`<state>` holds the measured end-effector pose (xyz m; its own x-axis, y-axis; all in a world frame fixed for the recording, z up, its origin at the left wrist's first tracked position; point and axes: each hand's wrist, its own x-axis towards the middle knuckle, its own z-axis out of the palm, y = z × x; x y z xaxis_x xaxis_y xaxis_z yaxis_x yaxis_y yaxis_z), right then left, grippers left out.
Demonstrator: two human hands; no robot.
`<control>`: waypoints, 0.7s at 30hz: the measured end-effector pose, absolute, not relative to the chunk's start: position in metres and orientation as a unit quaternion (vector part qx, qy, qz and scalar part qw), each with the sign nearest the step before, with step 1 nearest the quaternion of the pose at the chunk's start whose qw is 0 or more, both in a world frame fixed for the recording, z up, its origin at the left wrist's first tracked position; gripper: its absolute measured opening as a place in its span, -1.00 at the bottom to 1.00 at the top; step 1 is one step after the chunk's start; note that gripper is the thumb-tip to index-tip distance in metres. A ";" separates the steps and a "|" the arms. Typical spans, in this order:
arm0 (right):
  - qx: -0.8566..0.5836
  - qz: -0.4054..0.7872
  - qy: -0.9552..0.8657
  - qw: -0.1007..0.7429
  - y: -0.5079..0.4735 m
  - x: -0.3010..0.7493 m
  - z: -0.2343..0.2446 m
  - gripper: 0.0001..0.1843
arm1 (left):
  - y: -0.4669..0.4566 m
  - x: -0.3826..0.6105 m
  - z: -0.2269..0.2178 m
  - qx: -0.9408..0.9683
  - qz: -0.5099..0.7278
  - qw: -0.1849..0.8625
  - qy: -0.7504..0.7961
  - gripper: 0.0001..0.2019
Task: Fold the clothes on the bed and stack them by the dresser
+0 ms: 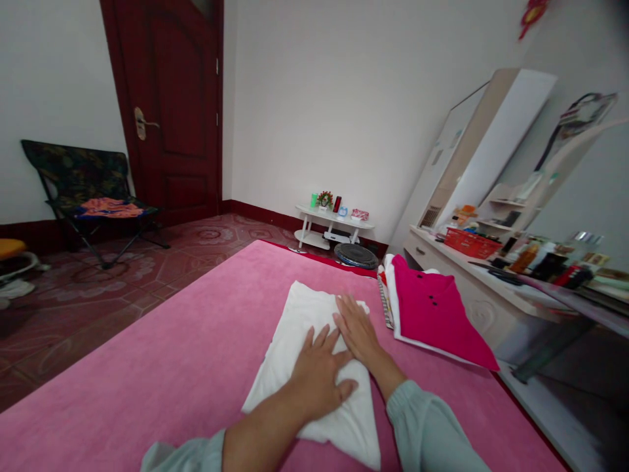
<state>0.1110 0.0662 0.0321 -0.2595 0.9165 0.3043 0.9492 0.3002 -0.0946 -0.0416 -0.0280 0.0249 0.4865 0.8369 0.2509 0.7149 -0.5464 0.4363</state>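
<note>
A folded white garment (299,328) lies on the pink bed cover (171,367). My left hand (317,377) rests flat on its near half, fingers spread and open. My right hand (358,331) lies flat on the garment's right side, fingers stretched out toward the far edge. Neither hand holds anything; both press on the cloth. To the right sits a pile of folded clothes with a magenta buttoned garment (435,308) on top, a hand's width from my right hand.
A dresser (472,288) with a red basket (470,242), bottles and a mirror stands at the right of the bed. A low white table (334,226) stands by the far wall. A folding chair (88,190) with orange cloth sits beside a dark red door (171,105).
</note>
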 end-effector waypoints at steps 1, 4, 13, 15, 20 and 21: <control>-0.606 -0.029 -0.784 0.133 0.066 0.114 0.023 -0.40 | -0.027 -0.041 0.024 0.841 0.233 0.139 0.469 -0.50; -0.659 0.003 -0.747 0.087 0.070 0.122 0.007 -0.30 | -0.024 -0.041 0.021 0.802 0.249 0.131 0.526 -0.44; -0.699 -0.064 -0.711 0.040 0.068 0.112 0.022 -0.35 | -0.028 -0.120 0.015 0.799 0.144 0.088 0.578 -0.28; -0.697 -0.091 -0.711 0.027 0.070 0.099 0.035 -0.47 | -0.037 -0.134 0.015 0.790 0.139 0.083 0.592 -0.30; -0.667 -0.081 -0.737 0.070 0.082 0.046 0.063 -0.67 | -0.050 -0.135 0.020 0.760 0.176 0.060 0.623 -0.39; -0.661 -0.075 -0.742 0.082 0.085 0.035 0.063 -0.65 | -0.051 -0.134 0.022 0.752 0.189 0.055 0.629 -0.41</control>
<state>0.0350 0.0850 0.0634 -0.1133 0.9688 0.2203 0.9933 0.1154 0.0036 -0.1343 -0.0508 0.0224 0.1380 0.9668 0.2149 0.9252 -0.2033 0.3206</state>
